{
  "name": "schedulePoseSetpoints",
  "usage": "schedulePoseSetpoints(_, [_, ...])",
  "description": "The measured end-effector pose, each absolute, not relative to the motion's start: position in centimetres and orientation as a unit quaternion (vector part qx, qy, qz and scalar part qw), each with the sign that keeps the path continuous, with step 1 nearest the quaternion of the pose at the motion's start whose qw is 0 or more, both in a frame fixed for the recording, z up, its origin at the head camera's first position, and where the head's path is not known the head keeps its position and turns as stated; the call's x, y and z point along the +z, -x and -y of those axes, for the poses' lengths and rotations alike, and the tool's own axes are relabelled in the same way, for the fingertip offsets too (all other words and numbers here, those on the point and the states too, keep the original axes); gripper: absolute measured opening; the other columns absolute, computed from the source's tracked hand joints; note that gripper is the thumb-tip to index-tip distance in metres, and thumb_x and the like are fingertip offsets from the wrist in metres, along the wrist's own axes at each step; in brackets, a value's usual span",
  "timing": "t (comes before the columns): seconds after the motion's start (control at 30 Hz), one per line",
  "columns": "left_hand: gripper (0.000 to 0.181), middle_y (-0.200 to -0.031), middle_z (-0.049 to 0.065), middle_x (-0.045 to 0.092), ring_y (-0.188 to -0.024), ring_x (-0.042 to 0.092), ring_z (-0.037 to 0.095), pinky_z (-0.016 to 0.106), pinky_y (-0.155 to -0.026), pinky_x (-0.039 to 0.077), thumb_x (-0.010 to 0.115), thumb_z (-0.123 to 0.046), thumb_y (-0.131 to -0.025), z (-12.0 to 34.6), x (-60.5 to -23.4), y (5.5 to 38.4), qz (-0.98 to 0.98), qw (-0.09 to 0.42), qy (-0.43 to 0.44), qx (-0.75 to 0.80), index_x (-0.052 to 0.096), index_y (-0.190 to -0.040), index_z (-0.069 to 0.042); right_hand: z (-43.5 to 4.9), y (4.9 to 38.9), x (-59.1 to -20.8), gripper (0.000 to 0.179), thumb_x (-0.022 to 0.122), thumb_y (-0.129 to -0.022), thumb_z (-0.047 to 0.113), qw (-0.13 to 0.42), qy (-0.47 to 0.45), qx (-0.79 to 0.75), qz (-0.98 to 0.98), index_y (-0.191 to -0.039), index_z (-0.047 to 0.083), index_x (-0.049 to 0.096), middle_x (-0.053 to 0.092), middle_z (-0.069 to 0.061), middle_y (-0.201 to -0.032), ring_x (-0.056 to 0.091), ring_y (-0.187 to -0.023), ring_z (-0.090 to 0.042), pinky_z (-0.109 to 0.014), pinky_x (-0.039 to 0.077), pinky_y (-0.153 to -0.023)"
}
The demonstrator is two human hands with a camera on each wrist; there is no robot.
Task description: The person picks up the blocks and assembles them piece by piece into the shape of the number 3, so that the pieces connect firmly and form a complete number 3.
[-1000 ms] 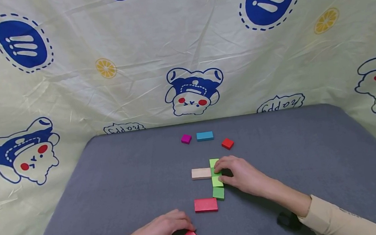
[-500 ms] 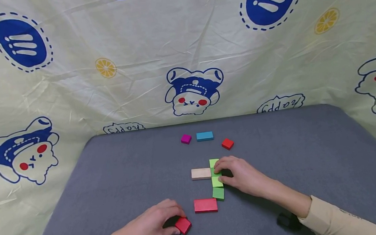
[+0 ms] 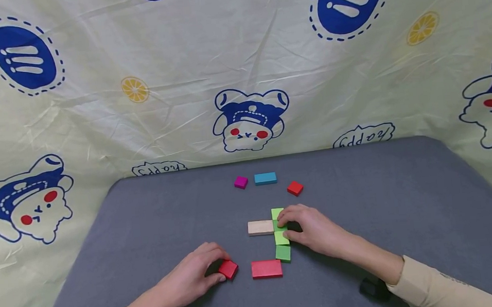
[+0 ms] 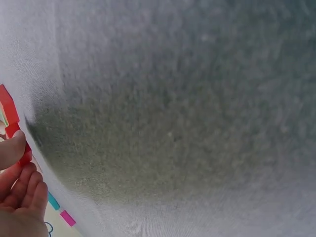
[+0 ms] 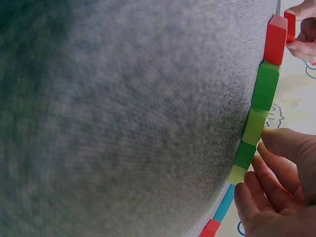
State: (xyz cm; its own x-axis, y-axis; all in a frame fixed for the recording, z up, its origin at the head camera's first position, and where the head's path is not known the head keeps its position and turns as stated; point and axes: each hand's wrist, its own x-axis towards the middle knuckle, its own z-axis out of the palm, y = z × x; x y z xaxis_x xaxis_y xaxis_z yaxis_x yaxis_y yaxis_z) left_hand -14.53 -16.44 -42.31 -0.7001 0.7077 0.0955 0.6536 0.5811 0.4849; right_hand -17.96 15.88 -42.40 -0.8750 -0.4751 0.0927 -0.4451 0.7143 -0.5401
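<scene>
Between thumb and fingers, my left hand [image 3: 195,272] pinches a small red block [image 3: 228,269], left of a longer red block [image 3: 267,269] lying on the table. The left wrist view shows the held block [image 4: 23,152] at its left edge. My right hand [image 3: 316,228] touches the right side of a column of green and light green blocks. In the head view its fingertip overlaps a dark green block [image 3: 277,227], and its thumb is at a light green block [image 3: 282,238]. The lowest green block [image 3: 283,254] sits slightly askew. A pale wooden block [image 3: 260,228] extends left from the column.
Toward the back of the grey table [image 3: 168,214] lie a magenta block [image 3: 241,182], a blue block [image 3: 266,178] and another red block [image 3: 295,188]. A dark object [image 3: 374,289] is beside the right sleeve. A printed curtain [image 3: 182,125] hangs behind the table.
My left hand has carried the small red block away from the near edge, up and leftward, to beside the longer red block. The right hand stays at the green column.
</scene>
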Motion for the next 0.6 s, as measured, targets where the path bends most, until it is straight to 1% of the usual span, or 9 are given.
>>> schedulePoseSetpoints(0.2, [0.03,-0.11,-0.01,0.059,-0.105,0.053,0.008,0.028,-0.091,0.048,0.077,-0.012,-0.085,16.2,-42.7,15.2,-0.885,0.045,-0.393,0.244,0.066,-0.112,-0.016,-15.8,18.0,-42.4,0.023,0.077,-0.085,0.011,0.029,0.247,-0.287,-0.925,-0.108,0.016,0.072,0.062,0.002,-0.118,0.055,-0.113,-0.022,-0.046,0.047,-0.094])
schedulePoseSetpoints(0.33, [0.029,-0.11,-0.008,0.059,-0.105,0.053,0.009,0.029,-0.091,0.047,0.076,-0.009,-0.086,15.9,-43.0,15.5,-0.877,0.032,-0.414,0.243,0.065,-0.112,-0.013,-15.8,18.0,-42.4,0.023,0.077,-0.085,0.012,0.031,0.246,-0.288,-0.925,-0.108,0.016,0.072,0.062,0.002,-0.118,0.055,-0.113,-0.021,-0.046,0.047,-0.094])
schedulePoseSetpoints(0.43, [0.029,-0.111,-0.007,0.058,-0.106,0.053,0.009,0.028,-0.092,0.046,0.075,-0.007,-0.087,15.7,-43.1,15.8,-0.872,0.037,-0.423,0.245,0.065,-0.113,-0.012,-15.8,18.0,-42.4,0.023,0.077,-0.085,0.012,0.031,0.246,-0.287,-0.925,-0.108,0.016,0.072,0.062,0.002,-0.118,0.055,-0.113,-0.021,-0.045,0.047,-0.094])
schedulePoseSetpoints(0.6, [0.029,-0.113,-0.008,0.058,-0.107,0.052,0.009,0.027,-0.093,0.046,0.073,-0.009,-0.089,15.3,-43.2,16.2,-0.869,0.061,-0.428,0.243,0.065,-0.116,-0.012,-15.8,18.0,-42.4,0.023,0.077,-0.085,0.011,0.033,0.243,-0.286,-0.926,-0.108,0.016,0.072,0.062,0.002,-0.118,0.055,-0.114,-0.022,-0.046,0.047,-0.095])
